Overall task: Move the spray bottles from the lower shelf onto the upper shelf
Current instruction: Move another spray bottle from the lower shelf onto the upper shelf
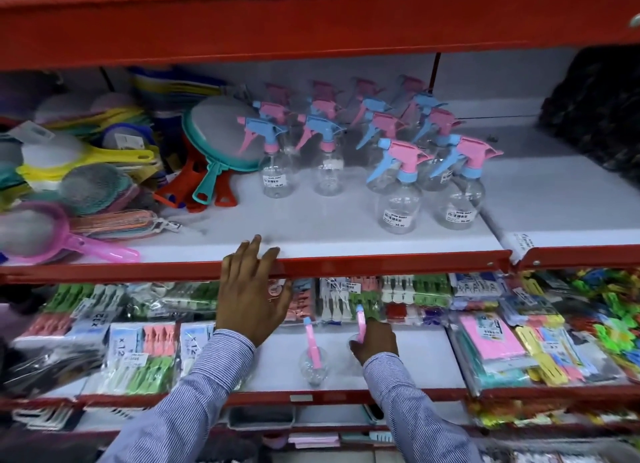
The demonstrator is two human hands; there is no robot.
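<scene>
We are seeing the upper shelf (311, 220) showing a white board with a red front lip. On it, clear spray bottles (398, 203) are wearing pink and blue trigger heads. Left of those bottles, a teal strainer (221, 144) is leaning beside yellow (86, 158) and pink (52, 234) ones. Below that shelf, our sleeves (214, 376) are showing fine blue-and-white stripes, and two clear bottles (313, 362) are showing pink tops.
</scene>
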